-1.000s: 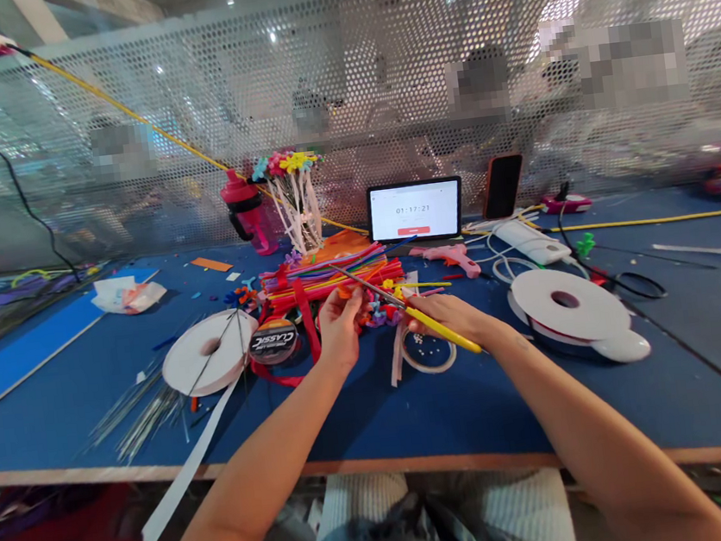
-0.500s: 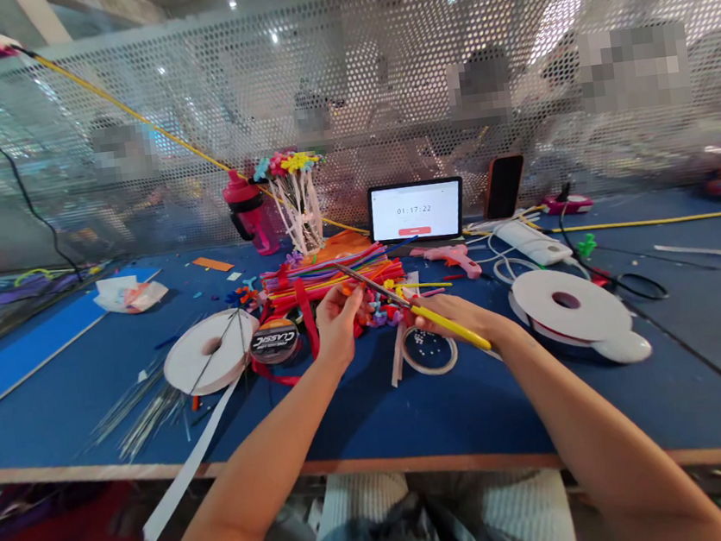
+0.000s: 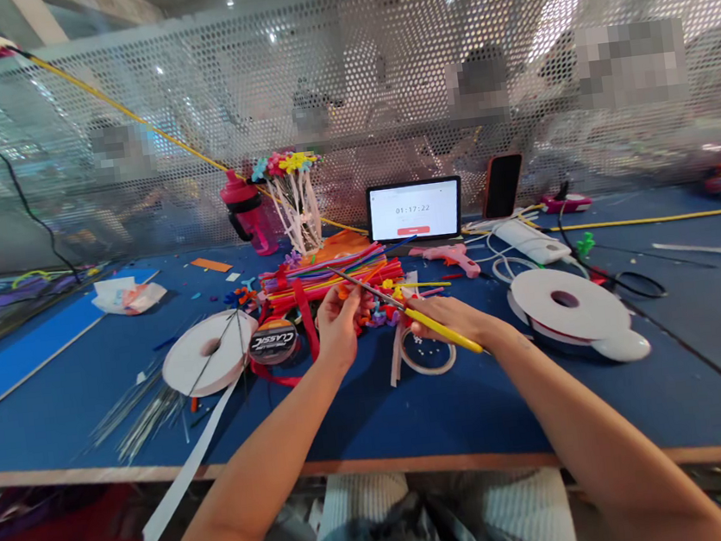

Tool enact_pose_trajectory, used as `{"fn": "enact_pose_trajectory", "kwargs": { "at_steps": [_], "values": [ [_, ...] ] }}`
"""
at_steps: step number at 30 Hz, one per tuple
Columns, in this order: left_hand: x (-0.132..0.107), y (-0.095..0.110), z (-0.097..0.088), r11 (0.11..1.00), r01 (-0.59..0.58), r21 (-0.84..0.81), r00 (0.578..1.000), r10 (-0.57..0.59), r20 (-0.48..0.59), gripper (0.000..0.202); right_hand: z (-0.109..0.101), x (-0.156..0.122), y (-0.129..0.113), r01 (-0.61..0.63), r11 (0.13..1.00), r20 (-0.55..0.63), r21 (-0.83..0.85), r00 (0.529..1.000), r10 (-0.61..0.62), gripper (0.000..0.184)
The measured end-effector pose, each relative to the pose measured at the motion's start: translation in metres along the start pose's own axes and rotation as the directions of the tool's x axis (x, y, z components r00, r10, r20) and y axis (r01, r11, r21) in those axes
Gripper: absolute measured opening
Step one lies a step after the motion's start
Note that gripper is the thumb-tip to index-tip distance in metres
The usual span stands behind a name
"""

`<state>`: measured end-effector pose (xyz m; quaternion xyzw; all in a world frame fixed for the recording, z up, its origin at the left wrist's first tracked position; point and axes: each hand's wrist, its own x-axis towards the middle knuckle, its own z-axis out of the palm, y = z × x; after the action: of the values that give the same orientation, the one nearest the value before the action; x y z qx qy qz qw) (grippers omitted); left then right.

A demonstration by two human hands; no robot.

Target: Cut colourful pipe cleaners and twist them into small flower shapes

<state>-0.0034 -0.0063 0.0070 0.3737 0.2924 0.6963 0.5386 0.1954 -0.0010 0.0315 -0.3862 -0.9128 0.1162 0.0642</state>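
Slid slightly left since the last moment, yellow-handled scissors (image 3: 435, 324) are gripped firmly by the fingers of the right hand (image 3: 450, 317), their blades crossing above the left hand (image 3: 341, 325). Its curled fingers (image 3: 352, 299) are drawn in near the blades, though whether anything is held cannot be told. Colourful pipe cleaners (image 3: 328, 276) are heaped just behind, a roll of tape (image 3: 429, 360) lies just below the right hand, and a blue counter (image 3: 289, 439) is backed by a perforated metal screen (image 3: 338, 73).
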Motion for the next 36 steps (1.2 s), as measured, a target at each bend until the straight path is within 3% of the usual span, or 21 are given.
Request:
{"fn": "enact_pose_trajectory", "kwargs": {
  "at_steps": [12,36],
  "values": [
    [-0.003,0.0021,0.0036,0.997,0.023,-0.072,0.999,-0.02,0.039,0.026,-0.0001,0.0022,0.002,0.034,0.997,-0.021,0.071,0.999,-0.033,0.039],
    [-0.001,0.0004,0.0019,0.995,0.006,-0.099,1.0,-0.003,0.027,0.022,-0.0011,0.0003,0.0013,0.023,1.0,0.016,0.015,1.0,-0.024,0.036]
  ]
}}
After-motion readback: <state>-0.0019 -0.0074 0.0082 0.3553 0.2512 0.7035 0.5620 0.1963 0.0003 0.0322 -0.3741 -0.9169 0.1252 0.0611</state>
